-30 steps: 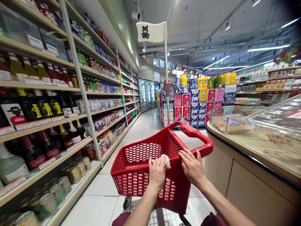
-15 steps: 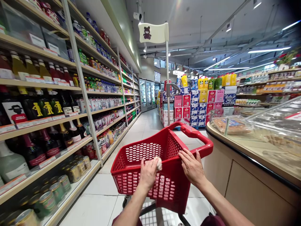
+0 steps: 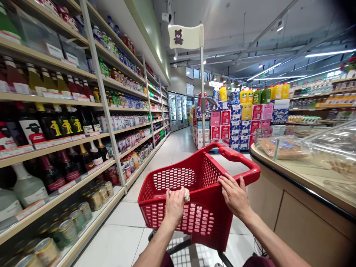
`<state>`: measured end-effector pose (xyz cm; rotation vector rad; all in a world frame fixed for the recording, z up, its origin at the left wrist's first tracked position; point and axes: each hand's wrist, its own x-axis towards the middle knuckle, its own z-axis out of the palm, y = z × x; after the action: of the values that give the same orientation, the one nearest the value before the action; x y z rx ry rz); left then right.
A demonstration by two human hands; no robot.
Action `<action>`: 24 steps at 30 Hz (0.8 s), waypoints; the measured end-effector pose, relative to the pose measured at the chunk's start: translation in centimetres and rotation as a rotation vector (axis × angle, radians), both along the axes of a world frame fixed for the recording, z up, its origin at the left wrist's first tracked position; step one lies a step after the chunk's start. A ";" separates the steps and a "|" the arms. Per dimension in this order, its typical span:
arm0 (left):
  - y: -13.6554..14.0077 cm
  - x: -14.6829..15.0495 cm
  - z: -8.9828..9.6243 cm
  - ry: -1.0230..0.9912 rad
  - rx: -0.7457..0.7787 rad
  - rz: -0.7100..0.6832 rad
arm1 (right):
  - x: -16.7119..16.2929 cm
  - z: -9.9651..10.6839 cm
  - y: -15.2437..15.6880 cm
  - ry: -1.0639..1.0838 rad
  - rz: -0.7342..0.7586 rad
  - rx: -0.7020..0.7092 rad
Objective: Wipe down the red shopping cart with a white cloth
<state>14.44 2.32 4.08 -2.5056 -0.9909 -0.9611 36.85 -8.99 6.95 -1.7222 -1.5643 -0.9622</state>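
Observation:
A red plastic shopping cart (image 3: 194,230) with perforated sides stands sideways before me. My left hand (image 3: 174,207) is closed around a crumpled whitish cloth (image 3: 186,195) at the cart's near top rim. Only a bit of the cloth shows past the fingers. My right hand (image 3: 235,194) lies on the same rim farther right, close to the red handle (image 3: 244,168), with its fingers stretched out and thumb apart. Inside the basket, a perforated red divider (image 3: 210,170) stands near the handle end. A pole (image 3: 203,92) rises behind the cart with a cream bear flag (image 3: 185,37) on top.
Shelves (image 3: 111,133) of bottles and cans line the left side. On the right stands a curved counter (image 3: 294,218) with packaged food under clear covers. Stacked drink cartons (image 3: 233,128) stand ahead, and glass-door fridges (image 3: 178,109) are at the aisle's far end.
My left hand with the cloth has slid a little left along the cart's rim. The right hand keeps its place on the cart. The whole view has shifted slightly left.

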 end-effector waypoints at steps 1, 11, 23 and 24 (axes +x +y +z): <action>0.1 -1.0 0.1 0.030 -0.002 -0.029 | 0.5 -0.1 -0.2 -0.012 -0.001 -0.007; 0.2 -4.4 -0.8 -0.010 0.092 0.054 | 0.5 -0.8 0.8 -0.022 -0.058 0.006; 1.3 -7.8 -0.6 -0.029 0.032 0.107 | 0.1 -1.3 2.1 0.007 -0.112 -0.018; 1.1 -7.4 -0.7 -0.027 0.036 0.118 | -0.5 -1.6 2.3 0.003 -0.094 -0.031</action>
<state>7.02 3.41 3.41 -2.3812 -1.1059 -0.9702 36.35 -6.71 5.35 -1.8317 -1.5158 -0.9850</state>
